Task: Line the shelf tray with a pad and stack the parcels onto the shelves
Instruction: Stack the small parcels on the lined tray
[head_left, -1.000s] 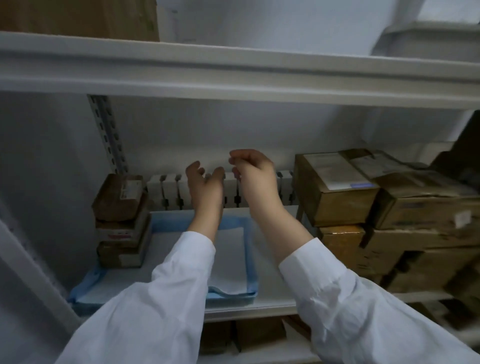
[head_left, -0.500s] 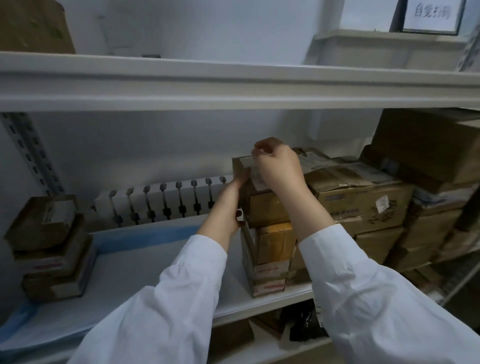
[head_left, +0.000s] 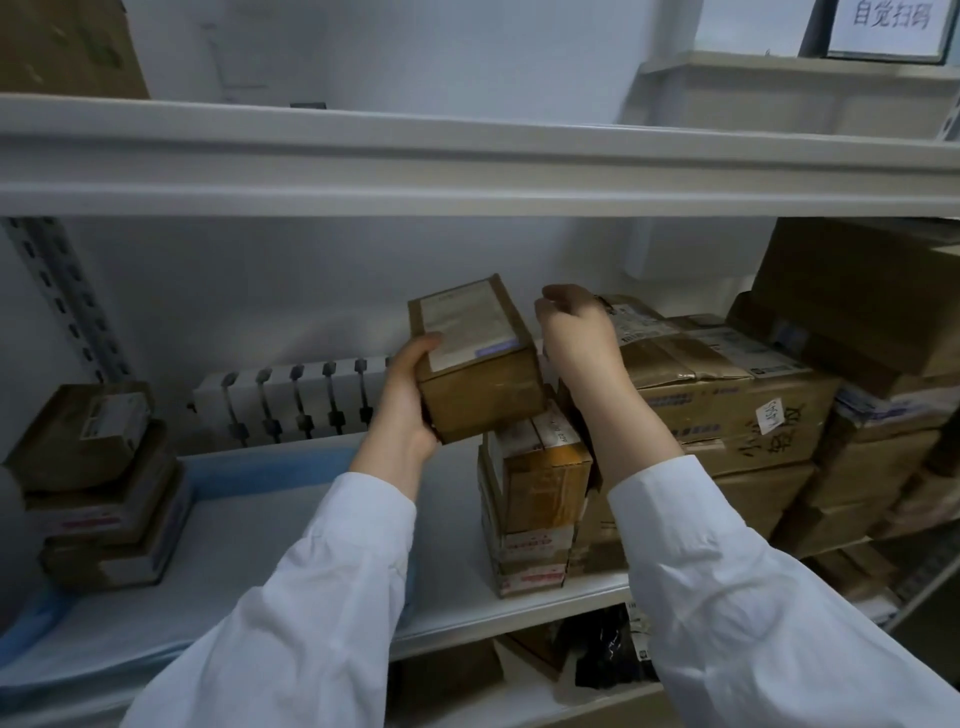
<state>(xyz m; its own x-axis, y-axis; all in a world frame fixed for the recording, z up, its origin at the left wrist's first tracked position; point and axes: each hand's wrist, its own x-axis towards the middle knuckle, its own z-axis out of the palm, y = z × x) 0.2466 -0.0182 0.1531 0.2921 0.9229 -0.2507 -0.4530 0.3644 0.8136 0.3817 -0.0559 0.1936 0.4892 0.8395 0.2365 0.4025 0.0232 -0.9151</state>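
My left hand (head_left: 402, 400) grips a brown cardboard parcel (head_left: 475, 364) with a white label by its left side, tilted and lifted off a stack of small parcels (head_left: 530, 499) on the middle shelf. Just right of the parcel hovers my right hand (head_left: 576, 332), fingers loosely curled and holding nothing. A blue-edged white pad (head_left: 249, 530) lines the shelf tray to the left. Three small parcels (head_left: 98, 483) are stacked on the pad's left end.
Large cardboard boxes (head_left: 727, 400) crowd the right half of the shelf. A row of white boxes (head_left: 296, 400) lines the back wall. The upper shelf beam (head_left: 467, 166) runs overhead. More items sit on the lower shelf (head_left: 597, 654).
The view swung right from the tray to the box pile. My left hand has taken the top parcel and lifted it leftward; my right hand has come off it.
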